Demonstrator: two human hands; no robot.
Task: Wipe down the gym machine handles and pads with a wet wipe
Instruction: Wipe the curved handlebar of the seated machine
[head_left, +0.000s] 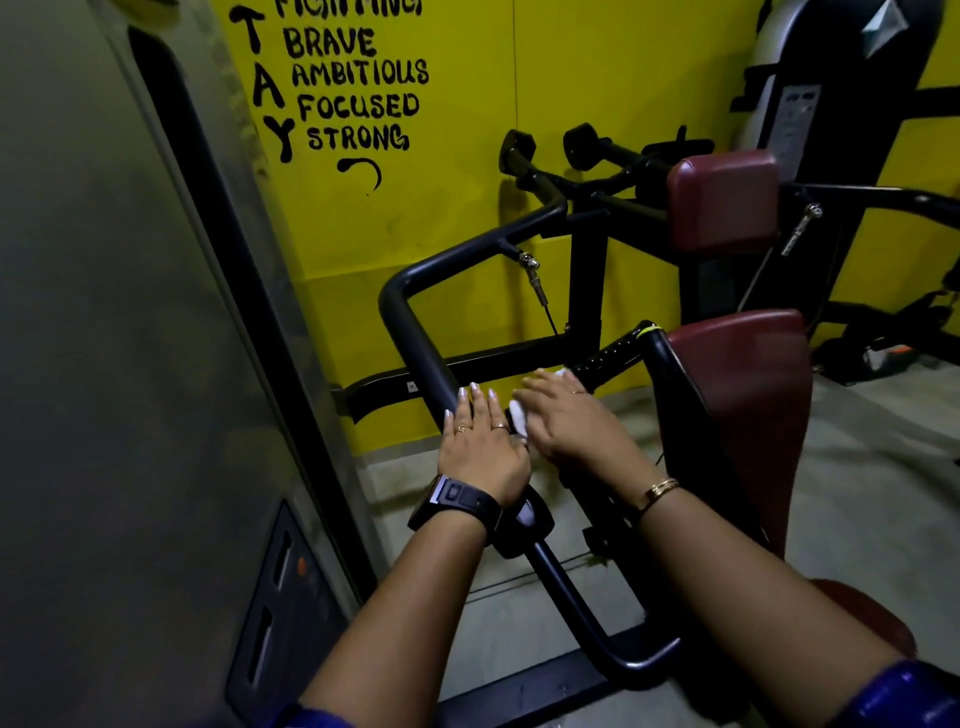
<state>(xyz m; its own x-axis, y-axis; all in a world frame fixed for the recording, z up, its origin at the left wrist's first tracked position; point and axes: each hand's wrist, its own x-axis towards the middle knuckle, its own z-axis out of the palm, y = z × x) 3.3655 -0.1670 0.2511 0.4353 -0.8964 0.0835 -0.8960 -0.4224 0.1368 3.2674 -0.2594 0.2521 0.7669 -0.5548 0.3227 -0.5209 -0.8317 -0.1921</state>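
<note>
Looked dim overall; showed brightest on the yellow wall (467, 234), lit perhaps from above. Threw soft shadows of the black bars (410, 322) onto that wall. Blurred over the grey panel (104, 364) at left; bowed straight lines near the edges

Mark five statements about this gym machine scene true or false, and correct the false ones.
1. The right hand lies on a white wet wipe. True.
2. The gold bracelet is on the left wrist. False: it is on the right wrist, and the left wrist wears a black watch.
3. The left hand rests on the black bar. True.
4. The machine's pads are blue. False: they are dark red.
5. The wall behind the machine is yellow with black lettering. True.
</note>
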